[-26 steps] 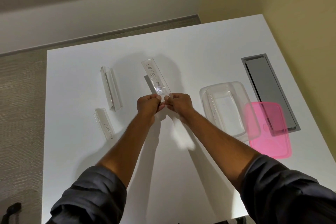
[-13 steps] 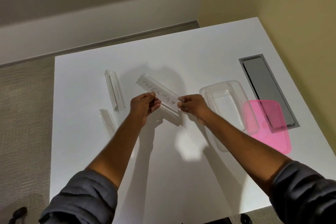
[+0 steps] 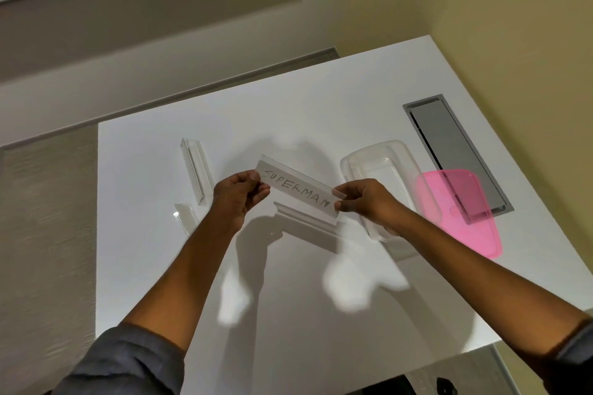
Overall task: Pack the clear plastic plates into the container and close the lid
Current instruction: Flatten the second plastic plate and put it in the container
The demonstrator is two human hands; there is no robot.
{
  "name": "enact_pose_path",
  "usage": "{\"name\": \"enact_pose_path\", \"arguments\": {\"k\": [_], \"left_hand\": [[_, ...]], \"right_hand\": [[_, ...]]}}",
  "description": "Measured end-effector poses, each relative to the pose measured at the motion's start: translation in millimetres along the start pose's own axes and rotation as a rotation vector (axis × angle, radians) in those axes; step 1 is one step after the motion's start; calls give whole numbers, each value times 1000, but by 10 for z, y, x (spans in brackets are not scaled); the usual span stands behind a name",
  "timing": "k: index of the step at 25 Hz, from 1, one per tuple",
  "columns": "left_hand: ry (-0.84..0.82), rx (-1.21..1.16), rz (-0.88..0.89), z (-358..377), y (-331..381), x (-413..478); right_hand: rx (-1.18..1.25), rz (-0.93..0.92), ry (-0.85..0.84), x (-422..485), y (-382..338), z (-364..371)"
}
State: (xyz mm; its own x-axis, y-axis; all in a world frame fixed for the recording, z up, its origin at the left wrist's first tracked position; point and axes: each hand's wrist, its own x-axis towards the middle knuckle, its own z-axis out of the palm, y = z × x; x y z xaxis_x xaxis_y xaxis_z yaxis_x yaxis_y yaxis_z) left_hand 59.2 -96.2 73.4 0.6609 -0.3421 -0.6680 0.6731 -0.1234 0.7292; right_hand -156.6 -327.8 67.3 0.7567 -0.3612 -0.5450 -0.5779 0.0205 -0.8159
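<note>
I hold a clear plastic plate [image 3: 298, 190] lettered SUPERMAN above the white table [image 3: 288, 298], lengthwise between both hands. My left hand [image 3: 236, 197] pinches its left end and my right hand [image 3: 364, 200] pinches its right end. Two more clear plates lie on the table to the left: a long one [image 3: 195, 170] and a shorter one [image 3: 185, 217], partly hidden by my left wrist. The clear container [image 3: 378, 163] stands open just right of my right hand. Its pink lid [image 3: 459, 212] leans against the container's right side.
A grey metal cable hatch [image 3: 452, 154] is set into the table behind the lid, near the right edge. A yellow wall runs close along the table's right side. Carpeted floor lies left of the table.
The plate has turned from pointing away from me to lying crosswise. My hands have slid apart from its near end to its two ends. The camera has tilted up.
</note>
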Motion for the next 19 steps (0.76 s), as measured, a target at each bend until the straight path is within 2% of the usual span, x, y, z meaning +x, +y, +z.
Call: {"name": "enact_pose_path", "arguments": {"k": [12,19], "left_hand": [[-204,246,63,1120,-89,-61],[-281,366,72,1794,-193,50]], "right_hand": [[-408,-1,-44,-516,17,-708],[-424,45,48,-665,251,-1024]]}}
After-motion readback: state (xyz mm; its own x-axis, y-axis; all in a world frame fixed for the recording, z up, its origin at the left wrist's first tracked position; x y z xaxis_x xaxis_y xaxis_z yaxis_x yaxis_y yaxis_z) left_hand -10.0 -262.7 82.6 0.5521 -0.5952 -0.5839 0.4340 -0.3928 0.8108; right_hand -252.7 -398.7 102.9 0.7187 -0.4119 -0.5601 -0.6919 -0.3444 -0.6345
